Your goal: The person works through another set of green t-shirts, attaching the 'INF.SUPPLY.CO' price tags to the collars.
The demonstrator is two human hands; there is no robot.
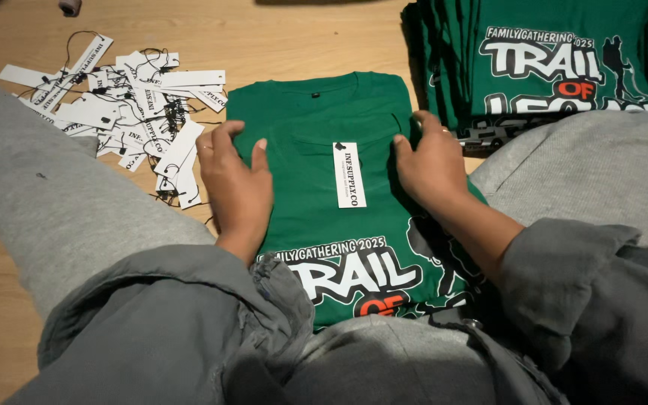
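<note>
A person sits on a wooden floor (264, 37), both hands flat and open on a folded green T-shirt (316, 120) between their knees — left hand (235, 182), right hand (430, 165). A white hang tag (349, 175) is already on it. Loose tags (125, 105) lie left — a stack of folded shirts (549, 67) right.

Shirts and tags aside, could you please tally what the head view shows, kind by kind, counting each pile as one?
Folded green shirt under both hands: 1
White tag lying on that shirt: 1
Stack of green shirts: 1
Pile of loose white tags: 1
Hands, left and right: 2
Total: 6
</note>
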